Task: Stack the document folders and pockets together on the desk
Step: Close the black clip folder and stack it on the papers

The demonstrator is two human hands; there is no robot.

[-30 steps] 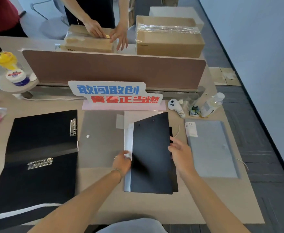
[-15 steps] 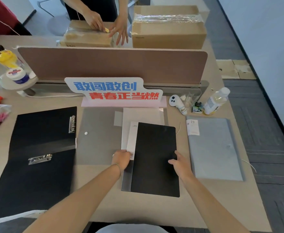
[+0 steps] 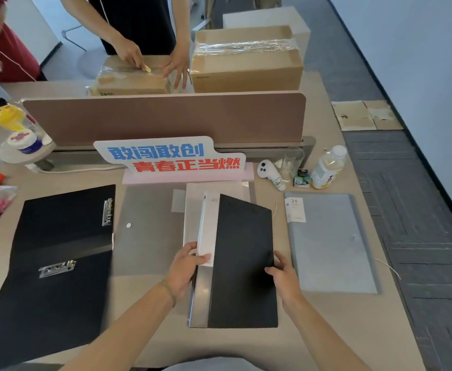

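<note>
A black folder with a silver-white spine (image 3: 243,263) lies in the middle of the desk, slightly tilted. My left hand (image 3: 186,266) grips its spine edge, and my right hand (image 3: 281,274) holds its right edge. Under it lies a white sheet or pocket (image 3: 192,207). A translucent grey pocket with a snap button (image 3: 144,231) lies to the left. Further left, a large black clip folder (image 3: 56,266) lies open. A grey-blue pocket with a white label (image 3: 329,242) lies to the right.
A slogan sign (image 3: 171,156) and a brown divider panel (image 3: 166,116) stand behind the folders. A white controller (image 3: 269,172), a small item and a plastic bottle (image 3: 326,167) sit at the back right. Another person handles cardboard boxes (image 3: 246,60) beyond the divider.
The black folder's cover closed flat half a second ago. Now the folder is turned slightly, its top tilted to the right, with both my hands still on its edges.
</note>
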